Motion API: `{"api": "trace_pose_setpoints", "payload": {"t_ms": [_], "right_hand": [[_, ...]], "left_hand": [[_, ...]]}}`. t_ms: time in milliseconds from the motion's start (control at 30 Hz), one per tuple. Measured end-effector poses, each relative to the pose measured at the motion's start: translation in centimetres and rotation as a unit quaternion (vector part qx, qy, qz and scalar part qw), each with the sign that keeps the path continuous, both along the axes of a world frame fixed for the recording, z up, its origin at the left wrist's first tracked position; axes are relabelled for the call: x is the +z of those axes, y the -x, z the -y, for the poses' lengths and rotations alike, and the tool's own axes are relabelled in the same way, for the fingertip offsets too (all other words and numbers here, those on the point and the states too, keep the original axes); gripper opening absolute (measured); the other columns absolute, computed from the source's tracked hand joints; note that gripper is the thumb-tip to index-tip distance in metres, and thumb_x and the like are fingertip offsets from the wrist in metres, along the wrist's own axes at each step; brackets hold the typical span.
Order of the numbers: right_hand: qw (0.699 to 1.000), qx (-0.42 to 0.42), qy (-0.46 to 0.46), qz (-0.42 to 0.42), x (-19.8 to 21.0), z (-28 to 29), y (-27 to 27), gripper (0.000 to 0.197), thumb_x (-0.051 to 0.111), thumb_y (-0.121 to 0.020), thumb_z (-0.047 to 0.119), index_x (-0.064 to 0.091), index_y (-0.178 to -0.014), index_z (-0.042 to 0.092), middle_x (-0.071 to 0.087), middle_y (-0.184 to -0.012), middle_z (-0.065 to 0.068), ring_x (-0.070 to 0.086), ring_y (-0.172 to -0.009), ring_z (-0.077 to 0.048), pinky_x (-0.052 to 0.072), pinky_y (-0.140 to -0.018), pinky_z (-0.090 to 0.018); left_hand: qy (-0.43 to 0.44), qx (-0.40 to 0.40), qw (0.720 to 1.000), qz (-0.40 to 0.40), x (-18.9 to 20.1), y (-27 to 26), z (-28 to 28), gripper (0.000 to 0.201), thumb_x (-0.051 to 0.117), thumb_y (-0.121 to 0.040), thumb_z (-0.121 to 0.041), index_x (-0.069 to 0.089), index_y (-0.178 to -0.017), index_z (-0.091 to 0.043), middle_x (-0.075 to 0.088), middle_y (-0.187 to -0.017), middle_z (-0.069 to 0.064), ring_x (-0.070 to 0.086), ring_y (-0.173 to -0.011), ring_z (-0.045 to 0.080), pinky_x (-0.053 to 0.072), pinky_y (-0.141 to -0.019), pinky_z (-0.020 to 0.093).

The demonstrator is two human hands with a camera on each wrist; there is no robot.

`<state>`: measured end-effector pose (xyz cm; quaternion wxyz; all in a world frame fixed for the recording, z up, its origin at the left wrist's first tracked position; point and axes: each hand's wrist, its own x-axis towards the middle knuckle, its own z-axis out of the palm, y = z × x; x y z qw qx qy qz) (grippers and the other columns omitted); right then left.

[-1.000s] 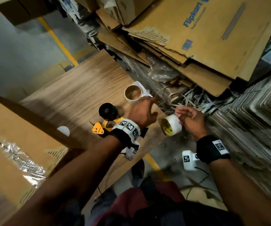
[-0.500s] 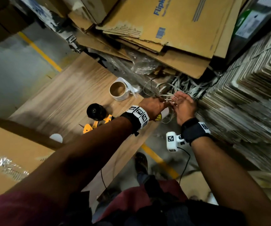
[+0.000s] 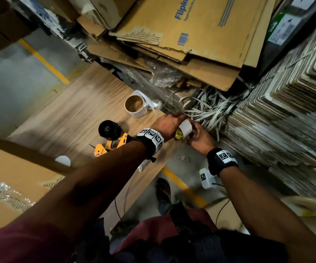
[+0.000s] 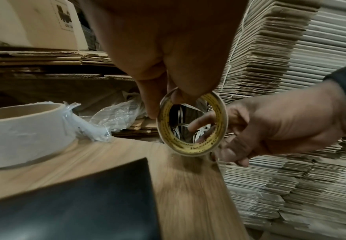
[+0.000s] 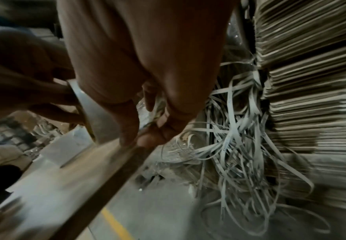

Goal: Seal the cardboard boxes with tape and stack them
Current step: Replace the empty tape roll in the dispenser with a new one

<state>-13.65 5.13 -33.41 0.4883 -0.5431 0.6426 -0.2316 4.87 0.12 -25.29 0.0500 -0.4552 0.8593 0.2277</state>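
Wooden table (image 3: pixel 73 118): the landmark.
Tape roll (image 3: pixel 185 128): just past the table's corner, gripped by both hands.
Left hand (image 3: pixel 167 123): pinches the roll's rim.
Right hand (image 3: pixel 200 138): fingers curled around the roll.
Taped box (image 3: pixel 7 186): on the table's near end.

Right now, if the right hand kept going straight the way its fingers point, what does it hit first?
Most likely the tangle of white strapping bands beyond the right hand, which grips the tape roll together with the left hand. Past them is the stacked flat cardboard. Depth is unclear.
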Motion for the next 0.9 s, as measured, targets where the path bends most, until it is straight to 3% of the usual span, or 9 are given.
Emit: {"api": "trace_pose_setpoints", "payload": {"t_ms": [100, 233, 300, 400, 500, 567, 667, 800, 900], "right_hand": [[1.000, -0.013, -0.013, -0.016, 0.5, 0.2, 0.5, 0.086, 0.081, -0.078, -0.005, 0.043, -0.152, 0.016, 0.062, -0.129, -0.002, 0.065, -0.113, -0.019, 0.051, -0.084, -0.013], [0.998, 0.014, -0.058, 0.029, 1.7, 0.3, 1.1, 0.110, 0.084, -0.072, -0.010, 0.029, -0.160, 0.025, 0.059, -0.134, -0.004, 0.065, -0.112, -0.019, 0.057, -0.090, -0.028], [0.995, 0.001, -0.075, 0.059, 2.8, 0.5, 1.6, 0.108, 0.083, -0.074, -0.012, 0.030, -0.159, 0.028, 0.060, -0.131, -0.005, 0.065, -0.111, -0.021, 0.059, -0.087, -0.026], [0.987, -0.011, -0.089, 0.133, 5.4, 0.5, 2.1, 0.104, 0.081, -0.073, -0.018, 0.036, -0.155, 0.028, 0.064, -0.127, -0.007, 0.068, -0.114, -0.031, 0.060, -0.094, -0.044], [0.970, 0.036, -0.119, 0.207, 8.0, 0.1, 1.3, 0.097, 0.079, -0.072, -0.019, 0.043, -0.153, 0.021, 0.069, -0.129, -0.012, 0.071, -0.104, -0.029, 0.060, -0.093, -0.044], [0.961, 0.054, -0.136, 0.235, 9.7, -0.3, 0.2, 0.098, 0.081, -0.071, -0.014, 0.043, -0.153, 0.022, 0.069, -0.129, -0.010, 0.072, -0.101, -0.028, 0.061, -0.091, -0.042], [0.953, 0.081, -0.135, 0.257, 12.1, -0.9, -1.8, 0.085, 0.082, -0.072, 0.001, 0.049, -0.147, 0.022, 0.071, -0.128, -0.008, 0.072, -0.098, -0.023, 0.059, -0.072, -0.034], [0.945, 0.080, -0.163, 0.271, 14.4, -1.3, -5.3, 0.055, 0.077, -0.082, 0.027, 0.061, -0.134, 0.020, 0.076, -0.111, -0.004, 0.068, -0.088, -0.022, 0.048, -0.058, -0.028], [0.955, 0.094, -0.179, 0.216, 15.2, -1.4, -9.0, 0.034, 0.075, -0.083, 0.047, 0.072, -0.107, 0.024, 0.076, -0.096, -0.002, 0.065, -0.075, -0.018, 0.038, -0.052, -0.024]], "left_hand": [[-0.013, 0.012, 1.000, -0.021, -0.3, -0.2, -0.1, 0.064, 0.061, -0.097, -0.014, 0.040, -0.158, -0.014, 0.042, -0.161, 0.015, 0.056, -0.134, 0.039, 0.050, -0.105, 0.051], [-0.045, 0.056, 0.995, -0.063, -0.4, -0.8, -0.3, 0.064, 0.066, -0.095, -0.019, 0.045, -0.156, -0.019, 0.050, -0.155, 0.014, 0.059, -0.129, 0.039, 0.050, -0.105, 0.048], [-0.039, 0.081, 0.992, -0.088, 0.0, -1.2, -0.5, 0.063, 0.068, -0.093, -0.015, 0.047, -0.153, -0.018, 0.054, -0.150, 0.016, 0.062, -0.124, 0.039, 0.050, -0.101, 0.045], [-0.036, 0.103, 0.986, -0.123, 1.5, -1.7, -0.4, 0.064, 0.064, -0.088, -0.007, 0.052, -0.150, -0.017, 0.063, -0.141, 0.017, 0.065, -0.119, 0.037, 0.051, -0.094, 0.042], [-0.016, 0.101, 0.985, -0.141, 3.2, -2.8, -0.2, 0.066, 0.057, -0.079, -0.018, 0.059, -0.144, -0.032, 0.070, -0.133, 0.008, 0.068, -0.116, 0.030, 0.056, -0.096, 0.043], [0.005, 0.103, 0.984, -0.144, 4.4, -4.2, -0.2, 0.071, 0.052, -0.071, -0.023, 0.061, -0.140, -0.040, 0.074, -0.125, 0.005, 0.071, -0.109, 0.027, 0.057, -0.090, 0.040], [0.049, 0.115, 0.983, -0.136, 6.1, -6.9, -1.1, 0.063, 0.050, -0.077, -0.016, 0.068, -0.135, -0.031, 0.077, -0.106, 0.013, 0.070, -0.092, 0.036, 0.044, -0.073, 0.029], [0.052, 0.158, 0.979, -0.119, 7.4, -11.1, -2.9, 0.038, 0.051, -0.099, -0.034, 0.074, -0.128, -0.029, 0.074, -0.111, 0.015, 0.067, -0.097, 0.042, 0.051, -0.078, 0.043], [0.044, 0.183, 0.975, -0.121, 8.1, -13.6, -4.1, 0.029, 0.060, -0.099, -0.029, 0.078, -0.122, -0.025, 0.079, -0.106, 0.010, 0.071, -0.095, 0.038, 0.051, -0.080, 0.037]]}}
